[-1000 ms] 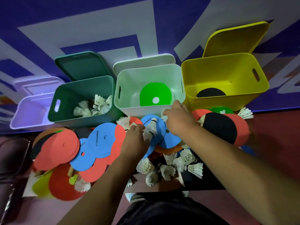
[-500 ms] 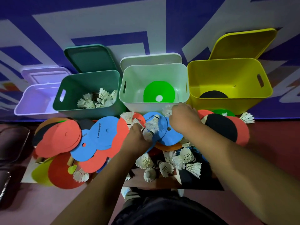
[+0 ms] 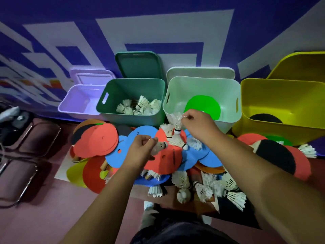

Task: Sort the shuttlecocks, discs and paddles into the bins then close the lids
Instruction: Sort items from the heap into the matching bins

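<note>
My left hand (image 3: pixel 140 148) grips a white shuttlecock (image 3: pixel 159 147) over the red and blue discs (image 3: pixel 123 155). My right hand (image 3: pixel 198 126) pinches the feathers of another shuttlecock (image 3: pixel 177 123), lifted in front of the white bin (image 3: pixel 228 95). The green bin (image 3: pixel 130 87) holds several shuttlecocks (image 3: pixel 139 107). A green disc (image 3: pixel 202 104) lies in the white bin. The yellow bin (image 3: pixel 281 95) holds a black paddle (image 3: pixel 265 118). More shuttlecocks (image 3: pixel 211 187) lie in front of me.
An open lilac bin (image 3: pixel 77 101) stands at the far left. All lids lean open against the purple and white wall. Red and black paddles (image 3: pixel 281 155) lie at the right. A metal chair frame (image 3: pixel 22 155) stands at the left.
Both hands have lifted off the pile, each with a shuttlecock. The right hand has risen toward the white bin's front. The view has swung left.
</note>
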`<control>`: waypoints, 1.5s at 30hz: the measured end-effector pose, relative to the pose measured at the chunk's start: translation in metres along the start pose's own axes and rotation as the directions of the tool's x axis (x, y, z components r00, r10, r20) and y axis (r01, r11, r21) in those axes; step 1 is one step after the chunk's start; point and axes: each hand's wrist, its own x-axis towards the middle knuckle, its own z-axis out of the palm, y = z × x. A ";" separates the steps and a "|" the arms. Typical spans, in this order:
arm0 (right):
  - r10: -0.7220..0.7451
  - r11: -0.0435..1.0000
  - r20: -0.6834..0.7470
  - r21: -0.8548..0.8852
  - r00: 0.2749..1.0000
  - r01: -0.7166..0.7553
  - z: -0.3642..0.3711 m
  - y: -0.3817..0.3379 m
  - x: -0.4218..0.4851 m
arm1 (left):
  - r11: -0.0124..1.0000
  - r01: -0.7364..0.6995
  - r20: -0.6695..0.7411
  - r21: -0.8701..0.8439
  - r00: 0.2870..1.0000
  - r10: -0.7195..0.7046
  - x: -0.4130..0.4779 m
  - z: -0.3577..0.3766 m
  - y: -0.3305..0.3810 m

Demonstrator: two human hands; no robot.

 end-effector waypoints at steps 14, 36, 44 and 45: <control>0.022 0.991 -0.011 0.135 1.000 -0.020 0.048 -0.133 0.069 | 0.986 -0.072 -0.192 -0.150 0.980 0.042 0.066 -0.135 0.012; 0.239 0.971 0.036 -0.010 0.970 -0.239 0.114 -0.119 0.042 | 0.985 -0.161 -0.181 0.065 0.969 0.170 0.199 -0.196 0.049; 0.340 0.936 -0.245 -0.008 0.908 -0.353 0.095 -0.066 0.025 | 0.980 -0.200 0.136 0.004 0.971 0.197 0.157 -0.129 0.002; 0.342 0.930 -0.261 -0.047 0.903 -0.366 0.092 -0.058 0.022 | 0.978 -0.209 0.198 0.015 0.959 0.202 0.151 -0.120 -0.001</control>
